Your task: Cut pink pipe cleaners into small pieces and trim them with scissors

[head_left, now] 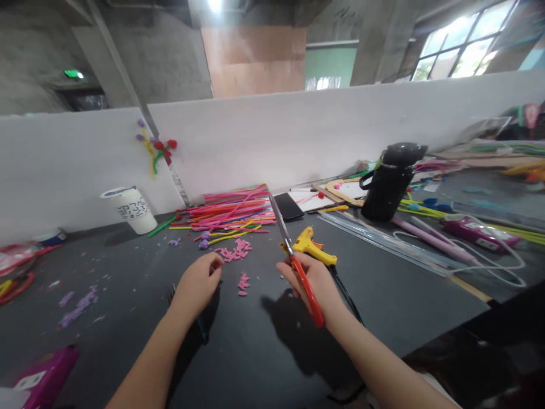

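Observation:
My right hand [317, 284] is wrapped round the red handles of a pair of scissors [304, 287], whose metal blades point up and away and look closed together. My left hand [200, 284] rests low over the dark table with its fingers curled together; what they hold, if anything, is hidden. A thin dark green stem [201, 329] shows beneath that wrist. Just beyond the left fingertips lies a pile of short pink fuzzy pieces [236, 250], and a smaller pink group [243, 284] sits between the hands. Behind the scissors is a yellow glue gun [313, 245].
Pink and red pipe cleaners [234, 207] lie against the white partition [272, 142]. A white patterned cup [131, 210] stands left, a black jug [389, 184] right. Clear strips [383, 238], a purple box [481, 233] and purple scraps [79, 307] lie on the table [238, 363].

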`<state>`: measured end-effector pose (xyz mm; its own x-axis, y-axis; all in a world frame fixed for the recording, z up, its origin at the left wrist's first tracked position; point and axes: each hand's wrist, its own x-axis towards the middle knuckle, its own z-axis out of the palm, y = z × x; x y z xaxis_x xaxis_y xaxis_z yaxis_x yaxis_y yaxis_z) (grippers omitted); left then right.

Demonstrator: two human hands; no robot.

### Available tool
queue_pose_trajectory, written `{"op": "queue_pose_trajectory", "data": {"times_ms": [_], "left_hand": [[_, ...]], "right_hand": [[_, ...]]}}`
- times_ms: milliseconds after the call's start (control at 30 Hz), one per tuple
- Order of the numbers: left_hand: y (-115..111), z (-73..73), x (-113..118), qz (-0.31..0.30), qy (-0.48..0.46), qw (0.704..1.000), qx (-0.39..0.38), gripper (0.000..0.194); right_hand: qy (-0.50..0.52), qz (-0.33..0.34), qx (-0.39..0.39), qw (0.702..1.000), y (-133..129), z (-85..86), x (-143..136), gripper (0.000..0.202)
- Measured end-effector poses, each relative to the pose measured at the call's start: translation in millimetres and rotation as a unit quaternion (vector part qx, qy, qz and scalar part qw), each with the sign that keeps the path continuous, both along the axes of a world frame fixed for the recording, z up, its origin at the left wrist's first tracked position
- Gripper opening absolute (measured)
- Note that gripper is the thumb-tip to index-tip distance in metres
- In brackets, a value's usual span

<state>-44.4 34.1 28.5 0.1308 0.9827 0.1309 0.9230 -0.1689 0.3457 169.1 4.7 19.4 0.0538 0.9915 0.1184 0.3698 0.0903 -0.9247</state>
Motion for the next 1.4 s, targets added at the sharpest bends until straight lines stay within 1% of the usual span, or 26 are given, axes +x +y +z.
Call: {"op": "queue_pose_trajectory", "data": {"times_ms": [67,100,167,267,367,533,633,700,800,867,933,1067,1100,1133,1167,1200,1233,1300,1400], "left_hand": [[4.6,2.0,-5.3,0.012,-0.001,1.000,0.003,0.022],[6.6,2.7,-6.1,0.007,0.001,1.000,0.002,0.022],[10.8,3.7,-3.4,-0.019,0.009,1.000,-0.002,0.019],[19.6,3.1,9.9,-0.068,0.022,0.997,-0.005,0.018],[31.6,-1.6,26.4,-0.084,0.036,0.996,0.006,0.018],[51.2,-16.9,45.4,-0.086,0.029,0.996,0.018,0.020],[57.7,-23.6,50.4,-0.089,-0.006,0.996,0.011,0.024],[58.5,-24.2,51.0,-0.088,-0.047,0.995,0.008,0.021],[53.8,-19.1,47.3,-0.074,-0.134,0.988,0.002,0.012],[46.0,-13.7,42.7,-0.062,-0.204,0.977,-0.017,0.013],[34.4,-8.7,38.1,-0.058,-0.277,0.958,-0.054,0.017],[4.0,-2.6,36.1,-0.080,-0.394,0.908,-0.122,0.022],[-3.4,-1.8,37.6,-0.087,-0.427,0.889,-0.144,0.022],[-10.2,-0.9,39.7,-0.083,-0.511,0.835,-0.188,0.023],[-16.2,0.0,42.2,-0.083,-0.563,0.791,-0.225,0.023],[-21.4,1.1,44.8,-0.083,-0.592,0.762,-0.249,0.023],[-25.7,2.2,47.3,-0.085,-0.610,0.742,-0.265,0.022],[-32.0,4.3,51.2,-0.092,-0.621,0.726,-0.281,0.022],[-35.5,5.0,52.6,-0.101,-0.621,0.721,-0.290,0.024]], "right_hand": [[-0.002,0.004,0.000,1.000,3.4,-3.0,1.5,0.021],[-0.002,0.008,0.000,1.000,4.8,-4.6,2.0,0.022],[0.000,0.015,0.002,1.000,6.5,-7.1,1.9,0.023],[0.006,0.026,0.007,1.000,6.0,-8.2,0.0,0.024],[0.014,0.038,0.008,0.999,3.7,-6.4,-1.8,0.024],[0.022,0.045,0.009,0.999,2.6,-5.3,-0.7,0.024],[0.027,0.048,0.008,0.998,3.1,-6.2,0.6,0.023],[0.031,0.051,0.004,0.998,2.8,-6.2,1.1,0.021],[0.040,0.055,-0.003,0.998,1.7,-5.0,1.2,0.020],[0.050,0.058,-0.008,0.997,0.9,-3.4,0.7,0.019],[0.061,0.060,-0.016,0.996,0.4,-1.2,-0.4,0.017],[0.083,0.069,-0.037,0.993,-0.9,4.1,-4.9,0.014],[0.088,0.073,-0.044,0.992,-1.6,5.5,-6.4,0.013],[0.094,0.077,-0.052,0.991,-2.5,6.9,-8.0,0.012],[0.100,0.082,-0.060,0.990,-3.5,8.2,-9.7,0.012],[0.105,0.087,-0.069,0.988,-4.7,9.4,-11.3,0.011],[0.108,0.092,-0.077,0.987,-6.0,10.4,-13.0,0.011],[0.117,0.106,-0.091,0.983,-8.7,12.2,-16.1,0.010],[0.143,0.132,-0.110,0.975,-12.2,14.4,-19.0,0.008]]}}
